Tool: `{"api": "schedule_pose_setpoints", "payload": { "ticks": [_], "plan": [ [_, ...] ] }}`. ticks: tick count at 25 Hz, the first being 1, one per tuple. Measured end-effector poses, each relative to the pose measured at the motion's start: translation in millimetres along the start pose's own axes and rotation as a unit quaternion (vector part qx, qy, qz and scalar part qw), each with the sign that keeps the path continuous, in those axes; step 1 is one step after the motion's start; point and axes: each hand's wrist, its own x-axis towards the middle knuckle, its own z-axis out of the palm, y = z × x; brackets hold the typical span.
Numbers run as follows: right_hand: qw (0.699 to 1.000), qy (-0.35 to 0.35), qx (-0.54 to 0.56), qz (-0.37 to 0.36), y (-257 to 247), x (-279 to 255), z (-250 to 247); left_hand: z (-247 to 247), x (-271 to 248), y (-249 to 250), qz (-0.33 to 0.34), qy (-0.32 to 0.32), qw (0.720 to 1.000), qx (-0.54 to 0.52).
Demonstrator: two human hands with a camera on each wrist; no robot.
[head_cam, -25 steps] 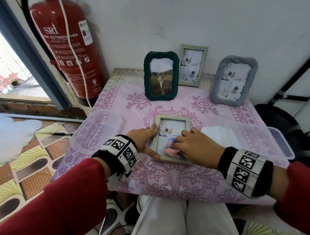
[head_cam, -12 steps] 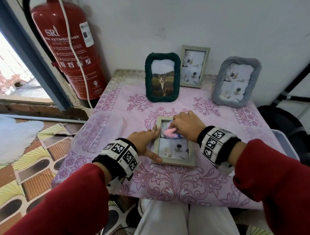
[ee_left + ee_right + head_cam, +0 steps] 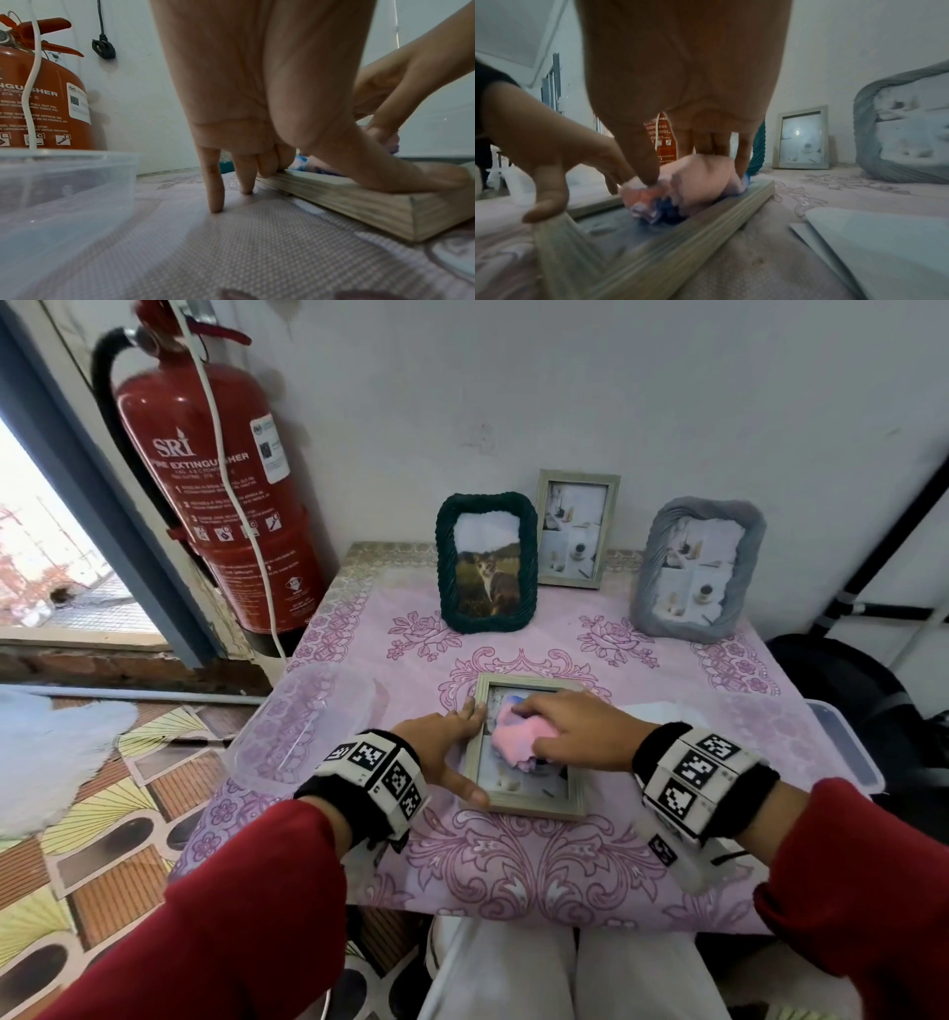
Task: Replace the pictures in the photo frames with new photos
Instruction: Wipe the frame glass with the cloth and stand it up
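Note:
A light wooden photo frame [image 3: 529, 806] lies flat, glass up, on the pink tablecloth. My right hand [image 3: 575, 737] grips a crumpled pink cloth [image 3: 513, 737] and presses it onto the upper middle of the glass. In the right wrist view the cloth [image 3: 695, 182] sits under my thumb and fingers on the frame [image 3: 680, 243]. My left hand [image 3: 441, 752] steadies the frame's left side. Its thumb lies on the near left corner and its fingers lie along the far left edge. In the left wrist view the thumb presses on the frame [image 3: 347, 203] while two fingertips [image 3: 216, 207] touch the table.
Three frames stand by the wall: a dark green one with a cat photo [image 3: 485, 564], a small wooden one [image 3: 575, 531], and a grey one [image 3: 696, 570]. Clear plastic containers sit at the left [image 3: 298, 726] and right [image 3: 842, 752] table edges. White sheets [image 3: 885, 243] lie right of the frame. A fire extinguisher [image 3: 221, 480] stands at the left.
My right hand slid the pink cloth from the near end of the glass to the far end, then back toward the middle. The left hand stayed on the frame's left edge.

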Motion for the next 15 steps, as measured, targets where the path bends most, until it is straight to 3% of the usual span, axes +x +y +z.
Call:
{"api": "schedule_pose_setpoints", "payload": {
  "ticks": [3, 6, 9, 11, 13, 15],
  "plan": [
    [0.978, 0.123, 0.161, 0.04, -2.5, -6.4, 6.9, -0.9, -0.9, 1.2, -0.003, -0.001, 1.0, -0.002],
    [0.96, 0.221, 0.142, 0.098, -2.8, -10.9, 9.9, -0.9, -2.1, 4.1, -0.006, -0.001, 1.0, -0.014],
    [0.935, 0.254, 0.163, 0.188, -1.5, -13.0, 12.7, -0.5, -2.2, 4.5, -0.009, 0.005, 1.0, -0.007],
    [0.916, 0.234, 0.223, 0.236, -0.2, -11.8, 14.8, 0.2, -2.2, 4.4, -0.012, 0.004, 1.0, -0.009],
    [0.906, 0.216, 0.281, 0.233, 1.0, -10.6, 19.4, 0.3, -2.0, 4.9, -0.012, 0.002, 1.0, -0.013],
    [0.9, 0.24, 0.303, 0.2, -0.1, -11.2, 21.3, 0.2, -2.2, 5.4, -0.01, 0.005, 1.0, -0.012]
  ]
}}
